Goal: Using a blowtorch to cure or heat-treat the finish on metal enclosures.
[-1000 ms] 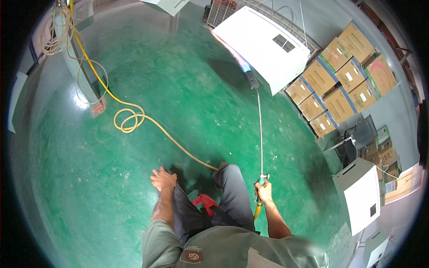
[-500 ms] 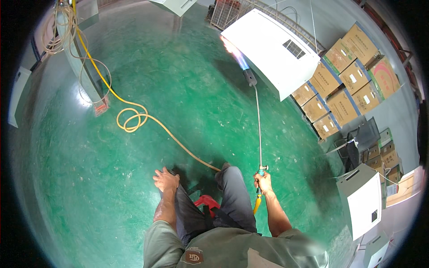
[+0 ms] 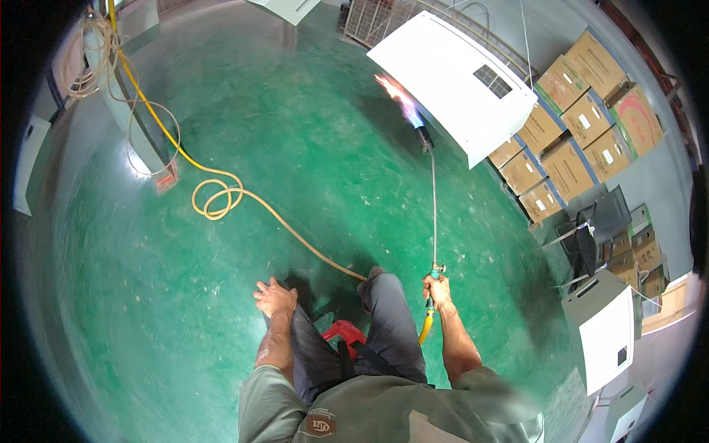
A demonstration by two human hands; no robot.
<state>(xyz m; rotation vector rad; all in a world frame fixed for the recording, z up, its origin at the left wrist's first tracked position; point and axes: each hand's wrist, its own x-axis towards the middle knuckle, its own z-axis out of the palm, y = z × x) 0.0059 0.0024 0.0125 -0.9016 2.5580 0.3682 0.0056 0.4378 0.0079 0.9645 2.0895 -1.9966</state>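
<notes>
My right hand (image 3: pixel 437 289) is wrapped round the handle of a long gas torch (image 3: pixel 434 207) with a thin metal tube. A blue and orange flame (image 3: pixel 405 105) streams from its dark nozzle toward the far left. The flame runs beside the lower left edge of a white curved panel (image 3: pixel 454 81), which hangs from wires and has a dark grid window. A yellow hose (image 3: pixel 427 325) comes off the bottom of the torch handle. My left hand (image 3: pixel 275 297) rests on my left knee with its fingers spread and nothing in it.
A yellow hose (image 3: pixel 273 210) loops across the green floor from a post (image 3: pixel 136 125) with coiled tubing. Stacked cardboard boxes (image 3: pixel 569 162) line the right wall, near a black chair (image 3: pixel 591 229). More white panels (image 3: pixel 607 340) hang at the right. A wire cage (image 3: pixel 373 22) stands far back.
The torch has shifted slightly right, and its nozzle and flame have come a little nearer. My right hand has risen slightly in view; my left hand stays on the knee.
</notes>
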